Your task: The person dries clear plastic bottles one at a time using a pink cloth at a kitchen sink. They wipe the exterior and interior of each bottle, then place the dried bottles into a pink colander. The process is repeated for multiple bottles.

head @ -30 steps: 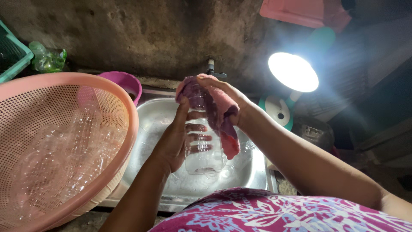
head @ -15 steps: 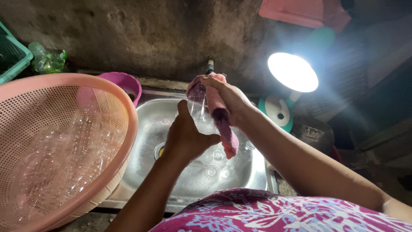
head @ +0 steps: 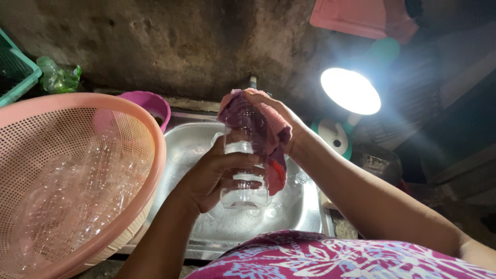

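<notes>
My left hand grips a clear plastic bottle around its middle, holding it upright above a metal basin. Over the bottle's top my right hand presses a pink cloth, which drapes down the bottle's right side. The bottle looks empty and wet. Water and a few clear bottles lie in the basin below.
A large pink perforated basket with several clear plastic bottles fills the left. A magenta bowl sits behind it. A green crate and crumpled green bottle are far left. A bright lamp shines at right by a rough wall.
The bottle was lowered and tipped, then raised upright again. My right hand with the cloth has moved back over the bottle's top, and my left hand grips its middle.
</notes>
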